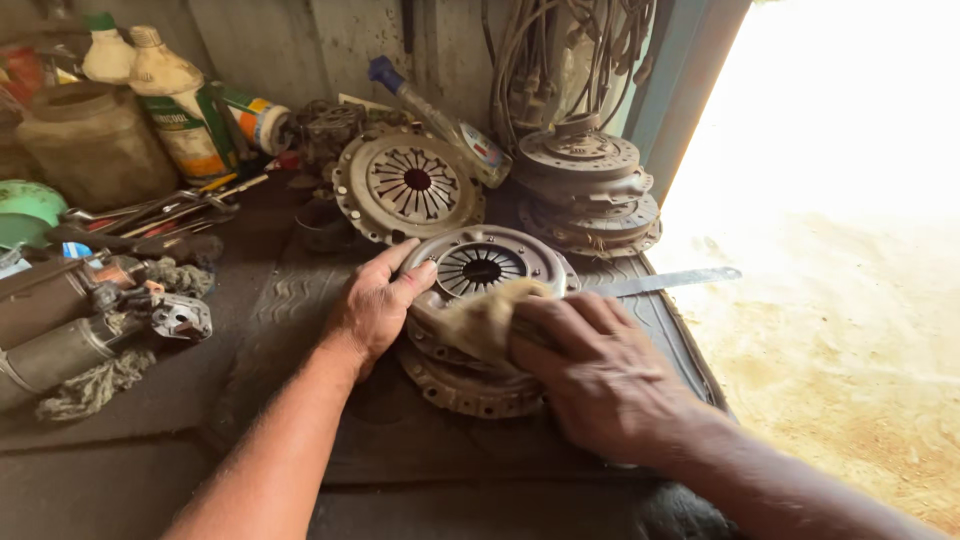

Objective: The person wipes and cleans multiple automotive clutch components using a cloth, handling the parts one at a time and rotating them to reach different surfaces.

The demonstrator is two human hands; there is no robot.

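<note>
- The left hand [375, 305] lies flat and spread on the left rim of a round metal disc [487, 268], with the thumb up on its top edge
- The right hand [600, 375] is curled and pressed onto a tan rag [485, 320], and the rag sits on the front edge of the disc
- The disc is in the middle of the bench, on top of another rusty disc [465, 385] that peeks out at 6 o'clock
- The disc still looks dusty and brown over most of its top, so I think the wiping is only partly done; just the near rim is under the rag
- A second disc [410, 185] leans at 11 o'clock from the hands, and a pile of discs [588, 185] stands at 1 o'clock
- A flat metal strip [665, 282] lies at 3 o'clock from the disc, with one end just beside it
- Bottles [170, 95] and tools [160, 210] are well apart at 10 o'clock
- The dark mat [290, 320] lies under the discs
</note>
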